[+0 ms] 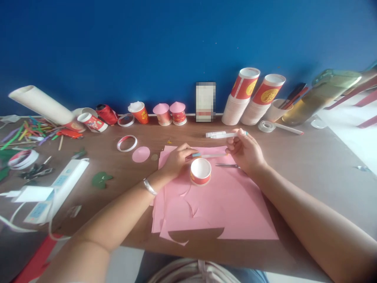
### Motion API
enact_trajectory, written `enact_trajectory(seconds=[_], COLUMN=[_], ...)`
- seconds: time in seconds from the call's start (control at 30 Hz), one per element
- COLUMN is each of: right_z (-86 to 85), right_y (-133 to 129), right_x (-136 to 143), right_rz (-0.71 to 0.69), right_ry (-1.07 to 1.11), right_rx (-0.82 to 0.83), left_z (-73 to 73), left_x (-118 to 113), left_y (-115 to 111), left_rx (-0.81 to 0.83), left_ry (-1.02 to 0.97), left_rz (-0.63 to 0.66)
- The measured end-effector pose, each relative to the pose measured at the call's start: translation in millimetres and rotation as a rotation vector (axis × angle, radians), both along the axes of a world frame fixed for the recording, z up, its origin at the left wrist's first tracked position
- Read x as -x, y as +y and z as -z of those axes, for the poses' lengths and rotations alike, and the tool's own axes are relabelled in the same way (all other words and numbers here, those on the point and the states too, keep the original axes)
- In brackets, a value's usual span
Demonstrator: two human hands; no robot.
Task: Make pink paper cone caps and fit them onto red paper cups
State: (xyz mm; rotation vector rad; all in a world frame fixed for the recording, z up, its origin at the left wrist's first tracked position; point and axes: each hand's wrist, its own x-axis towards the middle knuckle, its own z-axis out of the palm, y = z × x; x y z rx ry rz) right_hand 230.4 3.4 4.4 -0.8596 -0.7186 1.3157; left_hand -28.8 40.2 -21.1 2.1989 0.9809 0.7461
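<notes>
I sit at a brown counter (188, 135) set against a plain blue wall (147, 51), with pink paper (235, 204) spread in front of me, its near edge cut into curves. On the pink paper, toward its far side, stands a short red-and-white cup (200, 181), mouth up. My left hand (179, 159) rests at the paper's far left, its fingers curled closed around the blue end of a pen (212, 155). My right hand (247, 149), above the paper's far right, pinches a white marker (226, 135) between thumb and fingers; the pen's orange tip reaches near those fingers, though I cannot tell whether they touch it. Scissors (228, 165) lie on the paper, partly under that hand.

Left of the paper the counter is crowded: a pink circle (141, 154) just beside it, a tape ring (127, 150) past that, then green scraps (101, 179), a white power strip (70, 173) and, farthest out, a heap of coloured strips (32, 129). Behind the paper, along the wall, stand two small cups with pink cone tops (178, 108). Beyond its far right corner rise leaning cup stacks (235, 112), a pen cup (275, 112) and a tilted bottle (312, 100). Well to the paper's right, past the counter's edge, I see pale floor (350, 129) and red bars (353, 92).
</notes>
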Motion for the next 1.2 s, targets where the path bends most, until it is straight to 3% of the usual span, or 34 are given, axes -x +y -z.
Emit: enact_trajectory(seconds=[0.17,0.27,0.47,0.63,0.77,0.9,1.03,1.1,1.2], right_z=[1.9,2.5,2.4,2.5,1.2,1.9,3.5,3.5,2.6], right_y=[-5,-5,-5,-4,-4,-3,-2,-2,-5], right_x=[10,11,5,2,2,1,3,5,8], right_rz=[-0.092,-0.077,-0.024,-0.005,0.005,0.006,0.02,0.039,0.04], right_ry=[-0.002,-0.003,-0.006,0.012,0.003,0.009,0.043,0.052,0.074], right_rx=[0.033,0.008,-0.035,-0.013,0.0,-0.018,-0.008,0.015,0.035], left_z=[-7.8,-15.6,-19.2,-17.3,-20.0,-34.0,-49.5,-51.9,-48.6], left_x=[-5,-15,-35,-38,-25,5,34,38,28], left_y=[0,9,33,33,26,4,-24,-35,-43], left_rx=[-0.087,-0.12,-0.16,-0.153,-0.17,-0.161,-0.031,0.049,0.169], left_ry=[0.159,0.238,0.269,0.232,0.162,0.107,0.169,0.197,0.127], left_rz=[0.005,0.023,-0.011,-0.027,-0.036,-0.003,0.245,0.312,0.296])
